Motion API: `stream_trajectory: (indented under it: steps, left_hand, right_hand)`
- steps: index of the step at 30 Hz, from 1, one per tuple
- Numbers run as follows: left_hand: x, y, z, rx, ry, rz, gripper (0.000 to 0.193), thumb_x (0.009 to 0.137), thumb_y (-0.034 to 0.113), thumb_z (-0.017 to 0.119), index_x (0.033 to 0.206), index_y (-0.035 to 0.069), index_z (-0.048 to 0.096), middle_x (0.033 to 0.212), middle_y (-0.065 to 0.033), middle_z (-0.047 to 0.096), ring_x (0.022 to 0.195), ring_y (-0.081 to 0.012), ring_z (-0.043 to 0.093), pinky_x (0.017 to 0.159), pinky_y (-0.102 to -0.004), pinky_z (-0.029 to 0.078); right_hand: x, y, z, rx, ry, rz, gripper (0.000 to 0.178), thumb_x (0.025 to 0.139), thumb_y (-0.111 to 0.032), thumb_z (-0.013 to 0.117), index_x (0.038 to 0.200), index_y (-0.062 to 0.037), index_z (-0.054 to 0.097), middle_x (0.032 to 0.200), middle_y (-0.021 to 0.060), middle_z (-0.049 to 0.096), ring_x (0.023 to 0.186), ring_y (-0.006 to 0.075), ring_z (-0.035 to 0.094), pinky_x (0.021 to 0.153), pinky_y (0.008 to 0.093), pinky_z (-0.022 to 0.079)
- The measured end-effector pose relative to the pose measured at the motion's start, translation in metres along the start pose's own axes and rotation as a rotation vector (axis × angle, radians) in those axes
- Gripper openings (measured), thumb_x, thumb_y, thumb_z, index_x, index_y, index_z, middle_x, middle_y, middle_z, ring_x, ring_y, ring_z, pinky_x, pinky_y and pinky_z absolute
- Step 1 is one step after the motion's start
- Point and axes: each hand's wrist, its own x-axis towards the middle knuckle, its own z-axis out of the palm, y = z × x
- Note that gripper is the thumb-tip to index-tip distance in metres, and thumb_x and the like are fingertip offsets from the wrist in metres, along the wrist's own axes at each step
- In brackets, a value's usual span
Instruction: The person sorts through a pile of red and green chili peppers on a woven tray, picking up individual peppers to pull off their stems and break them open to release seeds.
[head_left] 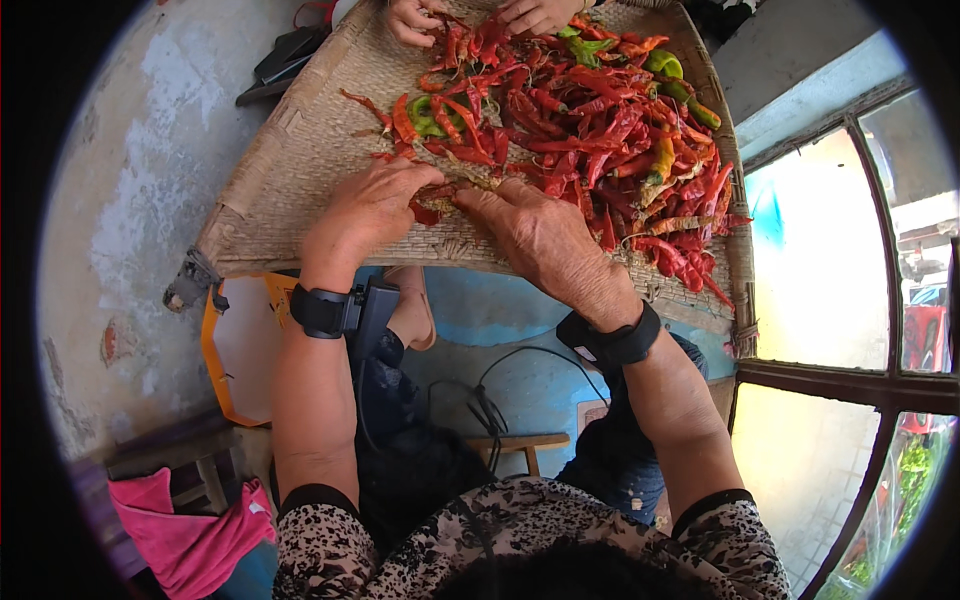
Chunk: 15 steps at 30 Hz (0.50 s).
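A big woven tray (270, 200) spreads out before me, with a heap of red chili peppers (600, 130) on its middle and right. Some green peppers (430, 117) are mixed in among the red ones. Over the tray's near part, my left hand (375, 205) has its fingers closed on a dried red chili pepper (425, 212). Close beside it, my right hand (540, 235) pinches at the same spot, its fingertips partly hidden behind the hand. Both wrists wear black straps with small devices.
Across the tray, another person's hands (535, 14) touch the peppers at the far edge. A framed window (820, 270) stands at the right, a worn wall (130, 200) at the left. Below are a yellow-edged container (235, 350), a pink cloth (190, 540) and dark cables (485, 410).
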Motion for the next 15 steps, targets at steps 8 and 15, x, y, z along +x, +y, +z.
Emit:
stream_trajectory:
  steps: [8,15]
  left_hand:
    - [0.005,0.011,-0.001,-0.064,0.013,0.033,0.023,0.079,0.001,0.057,0.101,0.005,0.058,0.101,-0.0107,0.063,0.101,-0.0332,0.057,0.087,-0.0425,0.046]
    - [0.007,0.0,-0.001,-0.22,0.231,0.01,0.013,0.081,-0.001,0.057,0.094,0.001,0.054,0.086,-0.0155,0.062,0.082,-0.0376,0.059,0.073,-0.0413,0.048]
  right_hand:
    - [0.008,0.011,0.013,0.042,-0.064,-0.073,0.022,0.08,-0.004,0.061,0.102,-0.0051,0.061,0.085,0.0128,0.061,0.081,0.0316,0.064,0.065,0.0401,0.054]
    - [0.006,0.031,-0.027,0.044,0.376,0.202,0.021,0.087,-0.001,0.06,0.107,-0.0049,0.062,0.087,0.0128,0.064,0.074,0.0272,0.065,0.062,0.0356,0.052]
